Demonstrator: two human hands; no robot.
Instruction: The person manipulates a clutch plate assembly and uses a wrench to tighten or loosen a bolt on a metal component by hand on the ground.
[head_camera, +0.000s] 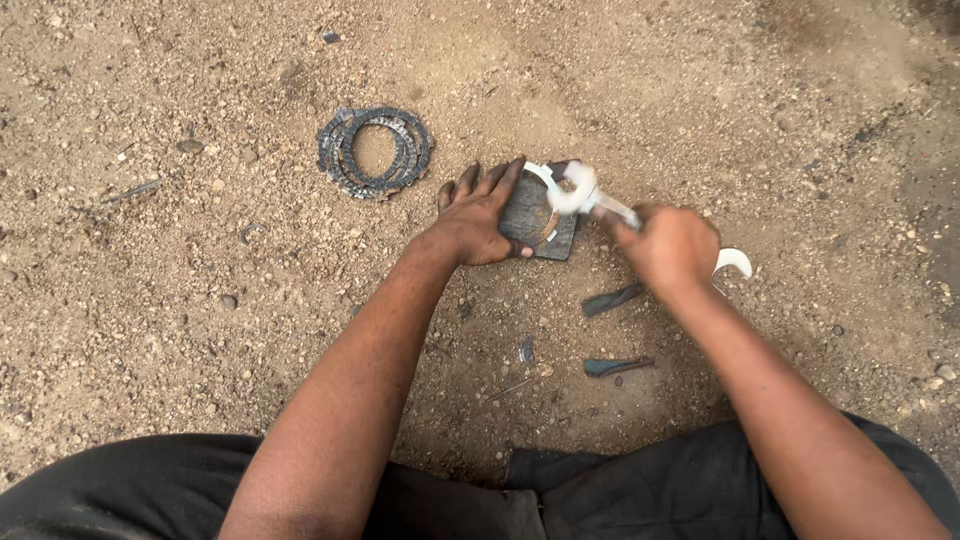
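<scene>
Pinning comes first: my left hand (478, 222) lies flat on the sandy ground (180, 300), fingers spread apart and pressed against the near edge of a dark square plate (540, 225), which carries a thin metal ring (545, 215) on its upper face. That plate sits between my two hands, just ahead of my knees. My right hand (672, 248) is closed in a fist round the shaft of a double-ended spanner (600, 205); one open end pokes out behind the fist, the other is a bright blur over the plate's far corner, so I cannot tell whether it is touching the ring at this instant.

To do this well, I judge the left fingers must stay clear of the spot where the blurred end lands, thumb tucked to the edge rather than over the ring. I would keep the strokes short and aimed at the rim, since loose grit under the plate could let it skid.

Farther out, a stack of toothed friction rings (375, 152) lies well apart, up and to the left. Two dark slim tools (612, 299) rest on the dirt below my right wrist, one nearer my trouser leg (600, 490).
</scene>
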